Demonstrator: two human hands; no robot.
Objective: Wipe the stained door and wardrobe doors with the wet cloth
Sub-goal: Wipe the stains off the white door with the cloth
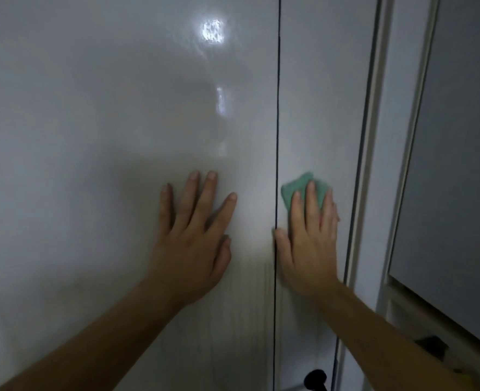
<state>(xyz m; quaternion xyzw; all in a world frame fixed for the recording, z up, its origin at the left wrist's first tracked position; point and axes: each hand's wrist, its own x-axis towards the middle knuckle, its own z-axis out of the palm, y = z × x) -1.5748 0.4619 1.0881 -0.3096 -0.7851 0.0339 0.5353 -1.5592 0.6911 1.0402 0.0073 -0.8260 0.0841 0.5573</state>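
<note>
The glossy white left wardrobe door (92,136) fills most of the view and meets the narrower right wardrobe door (318,108) at a dark vertical seam, with a grey door (459,165) further right. The left hand (193,238) lies flat on the left wardrobe door near the seam, fingers released and spread, grasping nothing. The right hand (309,238) presses the green cloth (298,187) against the right wardrobe door with straight, unclenched fingers, thumb at the seam

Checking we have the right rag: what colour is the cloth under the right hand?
Mint green; the cloth shows best in the head view.
</note>
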